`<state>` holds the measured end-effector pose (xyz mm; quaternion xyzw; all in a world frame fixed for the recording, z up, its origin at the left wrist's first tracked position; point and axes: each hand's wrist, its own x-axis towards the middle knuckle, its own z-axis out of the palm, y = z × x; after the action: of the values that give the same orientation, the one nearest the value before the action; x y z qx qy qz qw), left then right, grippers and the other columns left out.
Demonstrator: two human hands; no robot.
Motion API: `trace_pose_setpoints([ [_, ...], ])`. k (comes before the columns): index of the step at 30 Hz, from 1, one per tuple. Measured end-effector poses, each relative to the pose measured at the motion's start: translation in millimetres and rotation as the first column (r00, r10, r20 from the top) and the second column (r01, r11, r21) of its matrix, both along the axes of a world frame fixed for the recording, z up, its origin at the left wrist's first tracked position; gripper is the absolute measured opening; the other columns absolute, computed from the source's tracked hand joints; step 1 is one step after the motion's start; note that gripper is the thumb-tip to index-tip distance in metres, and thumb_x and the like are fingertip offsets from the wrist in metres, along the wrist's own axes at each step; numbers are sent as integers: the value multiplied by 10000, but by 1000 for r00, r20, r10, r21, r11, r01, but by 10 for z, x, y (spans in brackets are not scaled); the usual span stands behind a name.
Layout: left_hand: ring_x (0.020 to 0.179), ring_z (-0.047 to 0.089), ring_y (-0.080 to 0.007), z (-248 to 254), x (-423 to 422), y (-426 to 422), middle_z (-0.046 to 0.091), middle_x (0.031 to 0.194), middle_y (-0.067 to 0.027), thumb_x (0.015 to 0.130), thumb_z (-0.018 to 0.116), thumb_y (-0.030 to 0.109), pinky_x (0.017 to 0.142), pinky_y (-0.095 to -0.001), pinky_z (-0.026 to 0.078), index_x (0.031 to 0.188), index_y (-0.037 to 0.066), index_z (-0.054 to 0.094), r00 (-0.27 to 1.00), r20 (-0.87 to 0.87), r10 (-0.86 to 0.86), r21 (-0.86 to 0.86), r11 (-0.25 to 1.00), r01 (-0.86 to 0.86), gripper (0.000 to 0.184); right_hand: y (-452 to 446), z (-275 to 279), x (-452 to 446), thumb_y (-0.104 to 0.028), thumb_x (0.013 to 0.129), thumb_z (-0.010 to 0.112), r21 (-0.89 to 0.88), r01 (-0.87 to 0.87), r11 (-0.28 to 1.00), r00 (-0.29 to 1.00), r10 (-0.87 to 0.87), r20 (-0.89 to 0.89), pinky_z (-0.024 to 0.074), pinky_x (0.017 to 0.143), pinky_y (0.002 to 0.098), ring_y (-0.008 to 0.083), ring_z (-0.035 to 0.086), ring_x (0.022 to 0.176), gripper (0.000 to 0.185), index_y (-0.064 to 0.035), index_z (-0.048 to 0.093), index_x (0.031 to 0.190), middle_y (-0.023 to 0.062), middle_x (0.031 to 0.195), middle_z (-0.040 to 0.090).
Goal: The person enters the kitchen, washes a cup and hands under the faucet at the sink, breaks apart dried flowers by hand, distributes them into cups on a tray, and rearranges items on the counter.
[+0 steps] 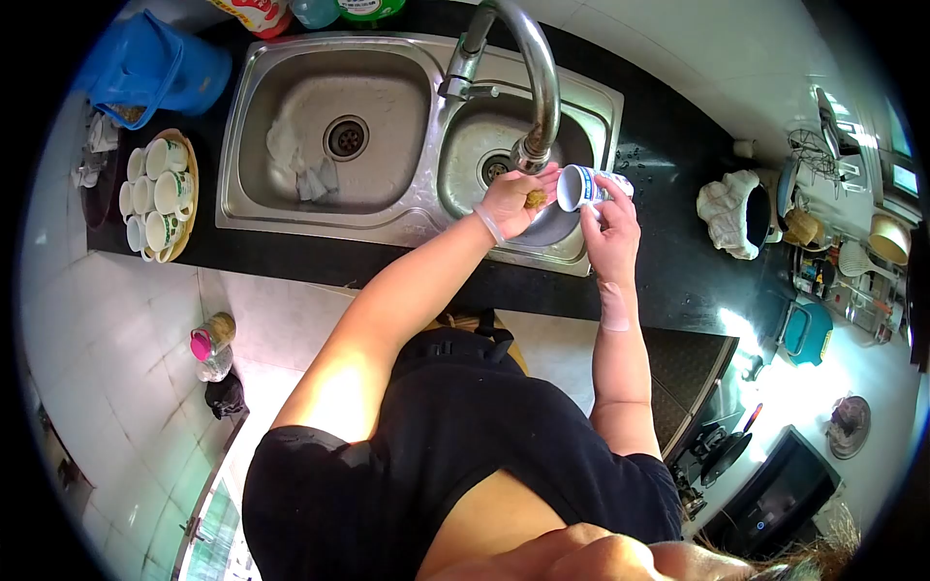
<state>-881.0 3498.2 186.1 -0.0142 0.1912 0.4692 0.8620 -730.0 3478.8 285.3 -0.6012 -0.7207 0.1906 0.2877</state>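
Below the faucet's spout (pixel 531 150), my left hand (pixel 513 200) is turned palm up over the right sink basin (pixel 465 145). A small yellowish-green scrubber (pixel 535 198) lies against its palm, with the fingers stretched toward the mug. My right hand (pixel 612 228) grips a white printed mug (pixel 573 188), which is tipped on its side with its mouth facing my left hand. The mug is over the right edge of the basin. No water stream can be made out.
Several white mugs (pixel 170 191) stand on a round tray (pixel 191 213) at the left. Behind them is a blue bucket (pixel 199 77). A whitish cloth (pixel 315 181) lies in the left basin (pixel 262 107). A white cloth-like item (pixel 722 215) sits on the right counter.
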Motion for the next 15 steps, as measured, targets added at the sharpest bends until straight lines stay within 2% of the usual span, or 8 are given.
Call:
trace_pose_setpoints([
  [4, 1031, 536, -219, -23, 37, 0, 535, 1109, -142, 781, 478, 8, 896, -325, 434, 1140, -63, 451, 1000, -6, 25, -40, 999, -25, 367, 1, 128, -116, -62, 698, 604, 89, -84, 993, 969, 60, 239, 436, 781, 351, 279, 539, 863, 101, -6, 545, 639, 56, 1102, 567],
  [7, 989, 549, -189, -37, 88, -10, 549, 1082, -116, 787, 473, 23, 872, -312, 436, 1141, -40, 463, 998, 50, 46, -17, 999, -45, 360, -16, 225, -231, -64, 681, 606, 9, -88, 996, 930, 79, 359, 446, 745, 346, 262, 533, 829, 68, -16, 565, 656, 38, 1093, 568],
  [8, 1001, 545, -192, -65, 110, -12, 547, 1092, -117, 799, 465, 31, 892, -315, 424, 1151, -41, 458, 996, 78, 45, 11, 999, -46, 360, 0, 233, -228, -67, 661, 607, 39, -139, 990, 908, 112, 404, 445, 688, 349, 250, 524, 796, 55, -27, 584, 690, 32, 1084, 562],
  [11, 1021, 538, -202, -121, 184, -6, 544, 1110, -122, 826, 436, 42, 932, -324, 400, 1173, -42, 448, 988, 150, 35, 73, 996, -46, 357, 23, 272, -256, -53, 660, 610, 29, -193, 981, 856, 154, 494, 449, 677, 339, 254, 519, 767, 51, -22, 570, 653, 25, 1078, 563],
  [13, 1017, 540, -210, -98, 221, 14, 544, 1108, -125, 830, 410, 28, 931, -328, 402, 1175, -40, 448, 983, 181, 23, 90, 995, -40, 354, 32, 277, -237, -55, 649, 607, 60, -229, 972, 835, 164, 525, 433, 654, 350, 257, 508, 754, 64, -18, 582, 694, 30, 1064, 555],
  [15, 1025, 533, -214, -69, 254, 20, 545, 1102, -121, 826, 386, 21, 932, -337, 397, 1170, -35, 457, 984, 173, 42, 37, 998, -49, 356, 45, 264, -186, -73, 644, 610, 85, -259, 962, 817, 171, 550, 423, 628, 354, 254, 511, 767, 126, -22, 598, 758, 36, 1059, 549],
])
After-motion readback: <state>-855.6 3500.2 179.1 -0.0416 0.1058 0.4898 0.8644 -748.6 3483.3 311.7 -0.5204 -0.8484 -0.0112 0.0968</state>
